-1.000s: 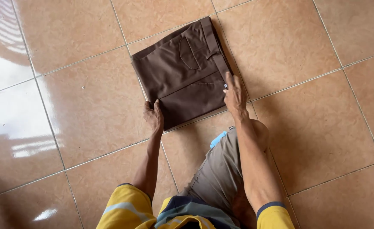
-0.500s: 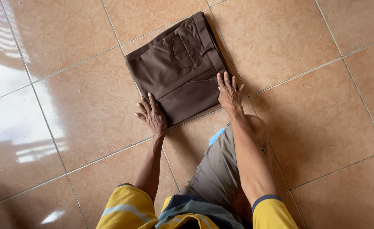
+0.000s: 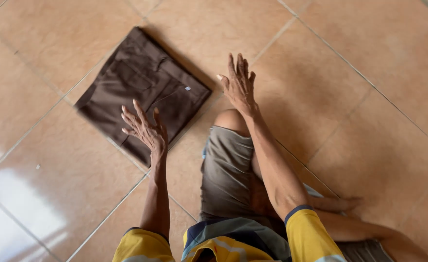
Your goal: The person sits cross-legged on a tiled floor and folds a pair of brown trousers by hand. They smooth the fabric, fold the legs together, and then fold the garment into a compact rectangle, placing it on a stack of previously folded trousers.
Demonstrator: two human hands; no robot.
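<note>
While the folded brown trousers [image 3: 143, 92] lie flat on the tiled floor [image 3: 350, 121] in the upper left of the frame, the left hand [image 3: 145, 128] hovers with spread fingers over their lower edge, and the right hand [image 3: 239, 85], equally spread and empty, is raised just right of them.

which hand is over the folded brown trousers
The left hand, fingers spread above the near edge of the folded brown trousers. The right hand is off to the side, over bare floor tile.

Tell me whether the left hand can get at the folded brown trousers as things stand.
Probably yes: the left hand hovers open over the near edge of the folded brown trousers on the tiled floor, with nothing between them.
</note>
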